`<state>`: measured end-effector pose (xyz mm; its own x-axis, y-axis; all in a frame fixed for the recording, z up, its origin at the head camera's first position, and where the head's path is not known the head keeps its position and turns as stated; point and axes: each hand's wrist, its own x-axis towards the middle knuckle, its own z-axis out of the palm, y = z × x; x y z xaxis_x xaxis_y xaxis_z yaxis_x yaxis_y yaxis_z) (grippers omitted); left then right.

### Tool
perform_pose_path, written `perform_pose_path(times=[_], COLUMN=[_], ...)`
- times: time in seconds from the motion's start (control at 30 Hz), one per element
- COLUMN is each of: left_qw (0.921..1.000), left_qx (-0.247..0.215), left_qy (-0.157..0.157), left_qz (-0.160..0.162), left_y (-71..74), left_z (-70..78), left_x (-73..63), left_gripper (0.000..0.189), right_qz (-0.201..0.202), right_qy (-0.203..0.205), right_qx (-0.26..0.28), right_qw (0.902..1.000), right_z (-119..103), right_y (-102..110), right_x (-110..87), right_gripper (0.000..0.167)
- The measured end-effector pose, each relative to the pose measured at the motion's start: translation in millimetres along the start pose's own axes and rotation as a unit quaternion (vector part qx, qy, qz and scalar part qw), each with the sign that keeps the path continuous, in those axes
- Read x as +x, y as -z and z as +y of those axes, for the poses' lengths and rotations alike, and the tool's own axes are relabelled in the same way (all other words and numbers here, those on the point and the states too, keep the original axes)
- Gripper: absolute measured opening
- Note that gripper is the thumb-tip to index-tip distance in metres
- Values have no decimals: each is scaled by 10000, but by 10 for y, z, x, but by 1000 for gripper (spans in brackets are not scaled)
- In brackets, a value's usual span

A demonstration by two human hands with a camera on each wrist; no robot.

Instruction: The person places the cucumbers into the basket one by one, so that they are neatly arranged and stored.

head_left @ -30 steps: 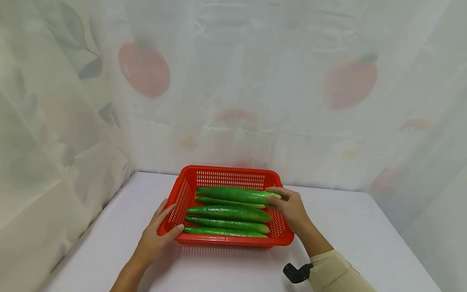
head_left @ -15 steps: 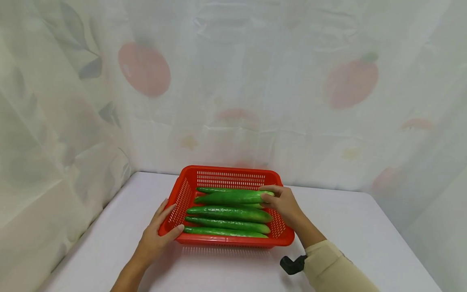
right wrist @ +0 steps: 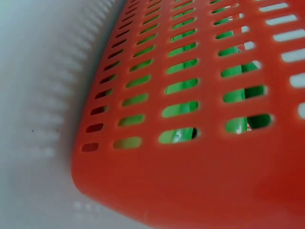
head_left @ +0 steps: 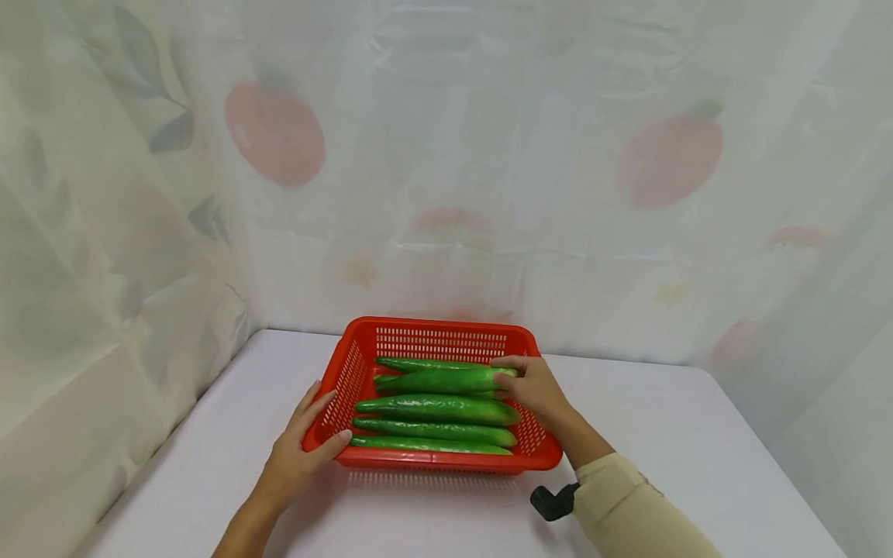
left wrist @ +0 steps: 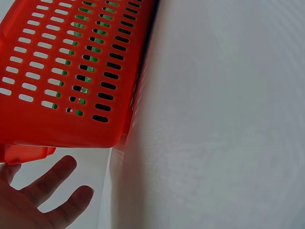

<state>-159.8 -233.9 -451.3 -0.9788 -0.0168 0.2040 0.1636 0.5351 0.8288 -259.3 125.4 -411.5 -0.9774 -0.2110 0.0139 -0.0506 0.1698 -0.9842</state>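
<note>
A red plastic basket (head_left: 432, 463) with slotted walls holds several long green cucumbers lying side by side. My left hand (head_left: 296, 457) rests at its left front corner, thumb on the front rim and fingers spread along the left side. In the left wrist view, straight fingers (left wrist: 52, 176) show beside the red basket wall (left wrist: 62, 133). At the basket's right, my right hand (head_left: 540, 391) pinches the pale end of a cucumber (head_left: 436, 380) between thumb and fingers. That cucumber partly covers another beneath it. The right wrist view shows the slotted wall (right wrist: 200, 167) and green behind it, not the hand.
The basket stands on a white table (head_left: 649, 434) near its back edge. A pale curtain (head_left: 446, 155) printed with fruit hangs behind, and another sheet (head_left: 105, 310) hangs at the left. A black device (head_left: 553, 504) sits at the right wrist by the beige sleeve (head_left: 631, 504).
My right hand has moved left and slightly down with its cucumber, which has shifted forward off the rearmost one, now exposed. The left hand and the basket have stayed put.
</note>
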Motion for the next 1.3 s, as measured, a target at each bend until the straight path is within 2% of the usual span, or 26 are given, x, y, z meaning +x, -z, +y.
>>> perform_pose_path(times=[0.3,0.53,0.8,1.17,1.3], left_qw=[9999,9999,10000,9999,9999], left_qx=[-90,-125,-66,-104,-146], left_qy=[-46,-22,4,37,11], left_qz=[22,21,49,67,80], left_y=[-15,-20,-14,-23,-45], left_z=[0,7,13,-7,-15], left_x=[24,37,41,4,-7], left_gripper=[65,65,66,65,65], right_qz=[374,542,532,521,553], right_qy=[205,488,730,731,847], right_qx=[-894,-1244,-1137,-895,-873], right_qw=[9951,9895,9894,9919,9910], right_z=[-10,-18,-10,18,35], right_y=[-21,-49,-49,-49,-41], right_x=[-1,3,-1,-44,-81], right_gripper=[24,22,23,25,25])
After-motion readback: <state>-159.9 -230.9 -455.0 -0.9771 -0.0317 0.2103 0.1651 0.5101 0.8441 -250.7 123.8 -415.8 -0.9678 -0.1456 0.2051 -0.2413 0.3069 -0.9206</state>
